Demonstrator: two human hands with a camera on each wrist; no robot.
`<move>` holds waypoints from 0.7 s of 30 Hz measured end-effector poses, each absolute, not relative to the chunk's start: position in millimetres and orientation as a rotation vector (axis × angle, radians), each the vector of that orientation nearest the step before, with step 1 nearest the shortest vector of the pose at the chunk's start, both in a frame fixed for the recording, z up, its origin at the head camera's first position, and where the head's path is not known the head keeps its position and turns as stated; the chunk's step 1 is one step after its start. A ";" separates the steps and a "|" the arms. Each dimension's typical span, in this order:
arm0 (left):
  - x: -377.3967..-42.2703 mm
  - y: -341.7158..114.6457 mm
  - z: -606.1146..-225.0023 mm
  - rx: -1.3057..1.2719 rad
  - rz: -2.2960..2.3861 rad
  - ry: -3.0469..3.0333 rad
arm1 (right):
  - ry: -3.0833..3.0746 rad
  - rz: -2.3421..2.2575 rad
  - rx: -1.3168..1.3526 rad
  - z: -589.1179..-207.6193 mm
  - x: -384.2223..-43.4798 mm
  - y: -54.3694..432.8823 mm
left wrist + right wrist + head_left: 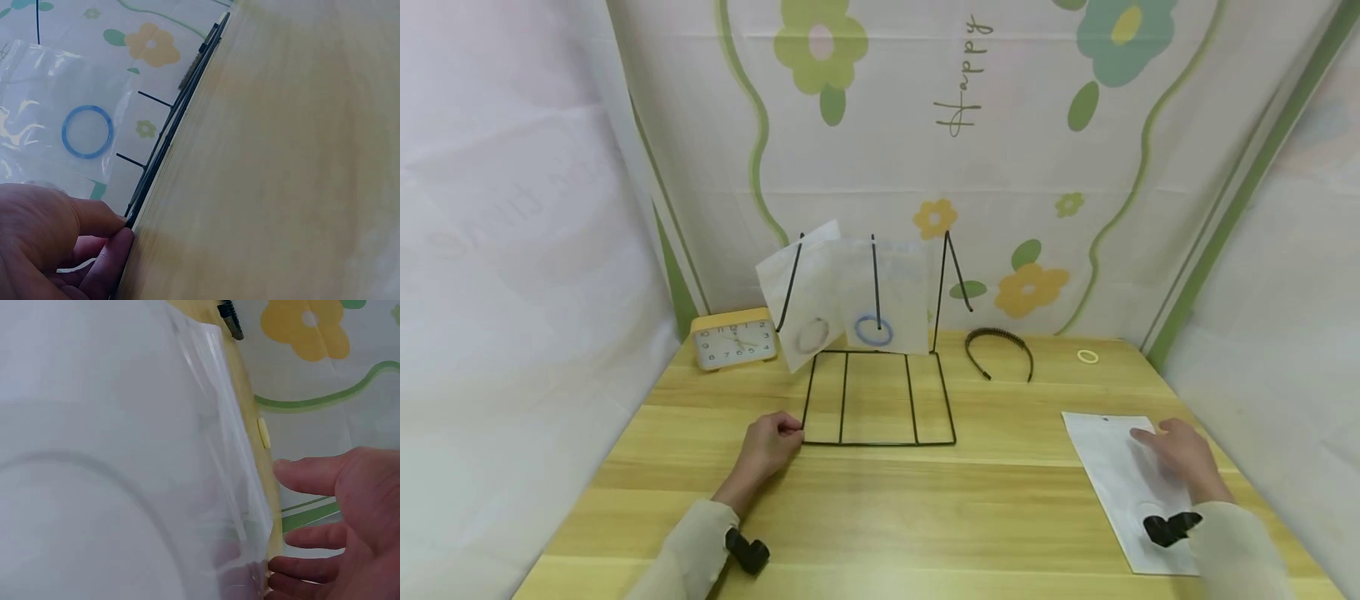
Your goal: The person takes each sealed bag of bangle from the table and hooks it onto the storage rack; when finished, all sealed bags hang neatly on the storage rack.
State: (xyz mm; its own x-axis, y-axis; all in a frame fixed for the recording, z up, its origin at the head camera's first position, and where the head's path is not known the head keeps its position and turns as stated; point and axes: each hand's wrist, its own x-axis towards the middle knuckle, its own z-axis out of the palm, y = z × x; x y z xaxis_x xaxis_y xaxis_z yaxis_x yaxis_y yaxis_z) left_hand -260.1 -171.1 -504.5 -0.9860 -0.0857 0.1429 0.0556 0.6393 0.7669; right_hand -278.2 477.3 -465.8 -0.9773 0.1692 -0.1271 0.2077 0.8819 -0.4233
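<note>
My left hand (769,446) pinches the front left corner of a black wire display rack (878,444) between thumb and fingers. From the rack's prongs hang two clear plastic bags, a tilted one (816,271) with a pale ring inside and a straighter one (904,292) with a blue ring (65,132). A third prong, at the right, carries nothing. My right hand (1183,457) is at the upper right edge of a flat plastic bag (1108,475) on the table, thumb and fingers spread. A faint clear ring shows in this bag. Whether the fingertips touch its edge, I cannot tell.
An orange and white clock (735,343) stands at the back left. Behind the rack's right side lies a dark toothed headband (1000,332). A small yellow ring (1080,358) lies at the back right of the wooden table (880,517). Printed curtains enclose the sides and back.
</note>
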 end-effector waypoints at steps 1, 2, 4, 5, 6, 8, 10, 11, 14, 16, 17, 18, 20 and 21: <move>-260.0 -171.0 -504.2 0.025 -1.266 -2.691 | 2.946 -0.685 0.340 -468.3 -278.1 477.9; -260.1 -171.1 -504.1 0.019 -1.258 -2.689 | 2.939 -0.681 0.373 -470.5 -278.0 477.8; -260.0 -171.0 -503.5 0.020 -1.263 -2.687 | 2.934 -0.693 0.449 -473.0 -277.3 475.6; -260.2 -170.9 -503.6 0.019 -1.264 -2.688 | 2.938 -0.688 0.469 -473.9 -277.1 474.7; -260.1 -170.9 -503.3 0.016 -1.267 -2.687 | 2.946 -0.679 0.492 -474.3 -277.0 473.5; -260.0 -170.6 -503.1 0.015 -1.265 -2.686 | 2.958 -0.654 0.532 -474.7 -276.9 470.9; -260.1 -170.5 -503.0 0.015 -1.270 -2.687 | 2.958 -0.646 0.562 -474.5 -277.2 469.1; -260.0 -170.6 -502.9 0.013 -1.270 -2.686 | 2.955 -0.638 0.576 -474.3 -277.5 468.4; -260.0 -170.8 -503.3 0.013 -1.275 -2.687 | 2.928 -0.651 0.615 -472.8 -278.2 466.0; -259.9 -171.0 -503.5 0.010 -1.275 -2.686 | 2.916 -0.660 0.630 -471.1 -278.8 464.4; -259.7 -171.1 -503.5 0.010 -1.272 -2.687 | 2.907 -0.663 0.635 -470.5 -279.0 463.7; -259.8 -171.2 -503.7 0.008 -1.267 -2.687 | 2.900 -0.665 0.648 -469.8 -279.3 462.9; -259.4 -171.4 -503.1 0.001 -1.259 -2.687 | 2.885 -0.672 0.670 -468.6 -280.1 461.8; -259.4 -171.5 -503.1 0.001 -1.255 -2.689 | 2.880 -0.671 0.674 -468.1 -280.6 461.3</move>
State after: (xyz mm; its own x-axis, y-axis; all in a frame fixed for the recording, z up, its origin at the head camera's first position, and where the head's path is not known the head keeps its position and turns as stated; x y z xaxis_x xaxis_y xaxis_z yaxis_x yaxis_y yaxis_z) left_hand -259.4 -171.5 -503.1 -0.9849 -0.0738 0.1568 0.0729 0.6447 0.7609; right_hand -280.6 461.3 -468.1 -0.8957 0.3968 -0.2008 0.4447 0.8038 -0.3951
